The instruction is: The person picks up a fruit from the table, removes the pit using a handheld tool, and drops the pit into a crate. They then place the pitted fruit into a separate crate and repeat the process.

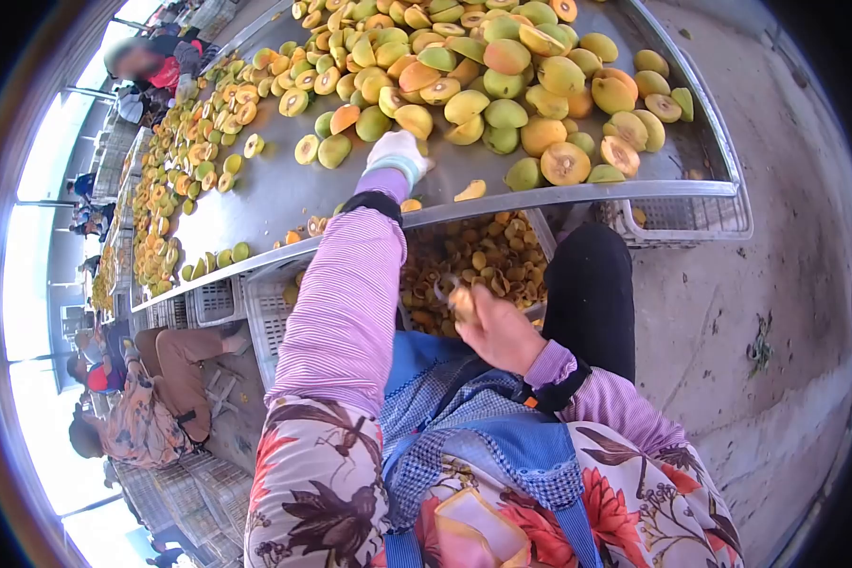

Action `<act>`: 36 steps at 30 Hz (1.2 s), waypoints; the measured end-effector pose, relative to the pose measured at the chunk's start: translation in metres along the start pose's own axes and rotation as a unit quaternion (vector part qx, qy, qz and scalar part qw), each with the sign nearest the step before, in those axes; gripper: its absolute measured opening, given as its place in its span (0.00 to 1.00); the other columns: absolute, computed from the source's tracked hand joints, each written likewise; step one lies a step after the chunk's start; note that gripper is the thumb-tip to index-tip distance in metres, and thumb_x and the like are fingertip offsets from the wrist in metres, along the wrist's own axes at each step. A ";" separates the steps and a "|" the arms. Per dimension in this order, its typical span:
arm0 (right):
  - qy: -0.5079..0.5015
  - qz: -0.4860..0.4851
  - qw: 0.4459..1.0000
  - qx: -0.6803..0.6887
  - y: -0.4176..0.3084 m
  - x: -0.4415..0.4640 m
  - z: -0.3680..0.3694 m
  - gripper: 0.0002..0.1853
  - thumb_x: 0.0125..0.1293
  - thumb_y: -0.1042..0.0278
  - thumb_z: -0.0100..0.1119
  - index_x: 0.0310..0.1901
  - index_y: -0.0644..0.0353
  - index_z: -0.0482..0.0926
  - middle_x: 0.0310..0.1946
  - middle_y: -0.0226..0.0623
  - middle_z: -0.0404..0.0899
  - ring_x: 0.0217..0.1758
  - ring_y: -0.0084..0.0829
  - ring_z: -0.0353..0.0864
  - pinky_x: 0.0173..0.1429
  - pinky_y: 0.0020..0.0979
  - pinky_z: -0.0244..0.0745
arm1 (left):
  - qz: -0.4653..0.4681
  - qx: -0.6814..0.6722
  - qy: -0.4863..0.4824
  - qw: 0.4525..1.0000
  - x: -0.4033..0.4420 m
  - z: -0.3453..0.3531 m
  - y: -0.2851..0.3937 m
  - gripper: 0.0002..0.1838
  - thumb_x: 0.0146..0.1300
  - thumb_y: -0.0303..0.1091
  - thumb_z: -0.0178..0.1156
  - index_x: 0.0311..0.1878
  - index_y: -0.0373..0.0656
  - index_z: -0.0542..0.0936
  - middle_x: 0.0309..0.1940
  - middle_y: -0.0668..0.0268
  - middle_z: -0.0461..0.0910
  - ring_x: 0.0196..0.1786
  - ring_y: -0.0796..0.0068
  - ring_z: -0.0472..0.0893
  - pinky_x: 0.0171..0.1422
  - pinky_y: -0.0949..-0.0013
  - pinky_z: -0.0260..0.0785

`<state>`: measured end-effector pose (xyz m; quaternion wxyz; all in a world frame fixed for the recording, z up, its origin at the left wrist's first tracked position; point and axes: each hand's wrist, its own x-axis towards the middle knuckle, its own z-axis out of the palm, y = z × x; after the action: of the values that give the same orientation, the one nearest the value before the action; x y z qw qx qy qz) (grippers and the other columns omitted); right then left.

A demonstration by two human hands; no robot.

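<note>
My left hand (398, 157), in a whitish glove, reaches onto the metal table (454, 172) at the near edge of a heap of halved yellow-green fruit (464, 106) that looks like peaches. Its fingers point away from me and are mostly hidden, so whether they grip a half cannot be told. My right hand (504, 333), bare and closed, is over a crate in front of my lap. It grips a small tool (461, 303) with a curved metal end, slightly blurred. Below it, the crate holds many orange-brown fruit scraps (483, 248).
The table's raised metal rim (577, 197) runs between my hands. A white plastic crate (677, 218) sits under the right corner, another (267, 317) at left. My knee (592, 298) is beside the scraps. A seated person (151, 407) and others work along the left.
</note>
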<state>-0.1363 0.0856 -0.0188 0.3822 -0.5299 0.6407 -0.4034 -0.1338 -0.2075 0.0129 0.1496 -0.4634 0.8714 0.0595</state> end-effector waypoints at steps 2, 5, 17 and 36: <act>0.081 0.003 0.992 0.096 0.004 0.007 -0.004 0.16 0.61 0.64 0.56 0.41 0.64 0.63 0.22 0.53 0.74 0.25 0.53 0.75 0.31 0.44 0.71 | -0.005 -0.297 -0.031 0.954 -0.015 0.001 -0.010 0.24 0.52 0.45 0.63 0.48 0.39 0.78 0.45 0.55 0.79 0.48 0.61 0.79 0.50 0.62 0.72; -0.011 0.109 0.930 0.350 -0.013 0.005 -0.019 0.13 0.66 0.62 0.53 0.41 0.61 0.64 0.17 0.33 0.69 0.13 0.24 0.68 0.17 0.27 0.62 | -0.052 -0.798 -0.075 0.596 -0.063 0.006 -0.024 0.19 0.60 0.39 0.51 0.49 0.36 0.75 0.44 0.55 0.78 0.42 0.60 0.80 0.37 0.60 0.74; 0.044 -0.018 0.991 0.124 -0.022 -0.003 -0.005 0.17 0.63 0.62 0.54 0.41 0.69 0.65 0.31 0.61 0.75 0.39 0.60 0.75 0.41 0.46 0.70 | -0.049 -0.891 0.049 0.448 -0.203 0.067 0.037 0.25 0.71 0.50 0.38 0.50 0.37 0.73 0.42 0.54 0.79 0.40 0.62 0.79 0.43 0.62 0.75; -0.024 0.012 0.983 0.181 -0.017 0.009 -0.005 0.12 0.61 0.71 0.51 0.42 0.67 0.66 0.21 0.48 0.74 0.23 0.41 0.77 0.30 0.37 0.72 | -0.062 -0.840 0.061 0.535 -0.194 0.052 0.045 0.23 0.71 0.52 0.43 0.40 0.37 0.72 0.36 0.56 0.78 0.36 0.64 0.81 0.38 0.63 0.77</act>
<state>-0.1361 0.0754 -0.0012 0.4918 -0.4535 0.5540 -0.4956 -0.0583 -0.0159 0.0232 -0.3587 -0.4315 0.3964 0.7267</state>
